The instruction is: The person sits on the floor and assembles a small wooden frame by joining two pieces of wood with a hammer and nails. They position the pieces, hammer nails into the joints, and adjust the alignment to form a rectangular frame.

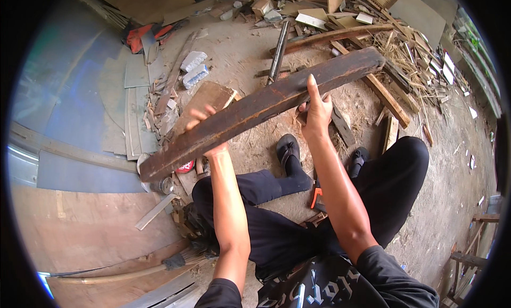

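Note:
A long, dark brown wooden beam is held up slantwise in front of me, its right end higher in the picture. My left hand holds its left half from beneath. The fingers curl past the far edge, slightly blurred, while the beam hides the palm. Around the right half my right hand is closed, thumb lying along the face and the other fingers partly hidden behind. Beyond the beam lies a wooden board, partly covered by it. An orange-handled tool is on the floor between my legs, mostly hidden.
Scrap wood is heaped at the far right. A dark metal bar leans beyond the beam. Two whitish chunks lie at far left. A plywood sheet and a glass jar sit on my left.

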`<state>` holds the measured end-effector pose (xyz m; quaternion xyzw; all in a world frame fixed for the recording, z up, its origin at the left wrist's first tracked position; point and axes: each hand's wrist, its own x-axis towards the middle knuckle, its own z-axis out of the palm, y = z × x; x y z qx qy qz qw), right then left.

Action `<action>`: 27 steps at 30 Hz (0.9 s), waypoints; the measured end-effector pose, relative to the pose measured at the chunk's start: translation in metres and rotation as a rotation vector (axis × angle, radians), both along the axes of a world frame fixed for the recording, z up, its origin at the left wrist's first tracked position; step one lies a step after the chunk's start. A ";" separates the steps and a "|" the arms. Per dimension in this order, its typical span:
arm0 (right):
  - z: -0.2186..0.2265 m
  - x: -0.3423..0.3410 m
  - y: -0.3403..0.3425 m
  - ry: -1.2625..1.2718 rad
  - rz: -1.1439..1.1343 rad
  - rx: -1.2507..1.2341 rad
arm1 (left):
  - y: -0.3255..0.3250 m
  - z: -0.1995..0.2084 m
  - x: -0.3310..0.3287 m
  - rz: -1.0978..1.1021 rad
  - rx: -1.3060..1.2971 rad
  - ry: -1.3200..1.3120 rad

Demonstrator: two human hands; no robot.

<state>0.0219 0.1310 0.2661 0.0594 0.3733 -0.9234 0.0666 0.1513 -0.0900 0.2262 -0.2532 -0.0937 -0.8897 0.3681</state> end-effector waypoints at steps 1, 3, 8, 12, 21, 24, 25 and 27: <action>0.013 -0.002 0.002 0.034 0.010 0.037 | 0.001 0.008 -0.004 0.076 -0.272 -0.059; 0.039 -0.007 -0.002 0.077 0.003 0.046 | -0.011 -0.009 -0.003 0.210 -0.498 -0.810; 0.070 -0.045 -0.006 0.455 -0.104 0.076 | 0.024 -0.007 0.021 -0.343 -1.043 -1.416; 0.055 -0.054 -0.022 0.742 -0.122 0.243 | 0.046 0.099 0.002 0.380 -1.019 -1.150; 0.000 -0.026 -0.066 0.894 0.113 0.649 | 0.052 0.157 -0.115 0.787 -0.832 -0.772; 0.008 -0.005 -0.043 0.811 0.119 0.872 | 0.042 0.145 -0.120 0.984 -0.850 -0.919; 0.004 0.001 -0.033 0.770 0.108 0.906 | 0.041 0.151 -0.121 1.010 -0.838 -0.911; -0.010 0.014 0.000 0.774 0.150 1.043 | 0.025 0.152 -0.124 1.026 -0.816 -0.914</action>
